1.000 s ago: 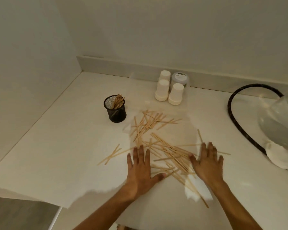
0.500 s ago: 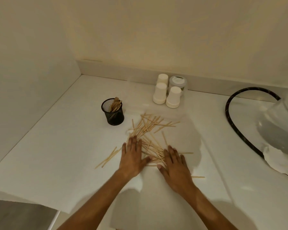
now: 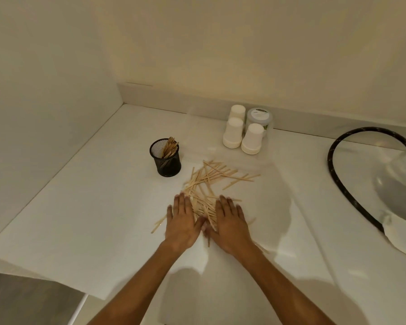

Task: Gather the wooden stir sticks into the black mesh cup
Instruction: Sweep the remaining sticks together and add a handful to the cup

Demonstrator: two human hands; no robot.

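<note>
Wooden stir sticks (image 3: 211,184) lie mostly loose on the white surface (image 3: 92,219), in a rough heap just to the right of the black mesh cup (image 3: 165,158) and running from there toward the camera. A small bunch already stands inside the cup, leaning against its right wall, so the task looks begun but far from finished: by my judgement the greater part of the sticks is yet to be lifted in. A few strays lie apart from the heap, nearer the camera than the cup and beside the left hand's outer edge, and one or two thin ones show near the right wrist.

Only the head view is given. Both hands rest flat, palms down, on the near end of the heap, well on the camera side of the cup. The left hand (image 3: 182,221) has its fingers straight and close together, pointing away toward the heap; the right hand (image 3: 230,221) mirrors it, fingers straight and slightly spread. Neither grip is closed: both are open, pressing on the surface and bracketing sticks between their inner edges, thumbs nearly meeting. Forearms reach in from the bottom of the frame and converge.

Farther from the camera than the cup, to its right, stand white paper cups (image 3: 242,134) upside down, and a black hose (image 3: 352,170) curves well off to the right
</note>
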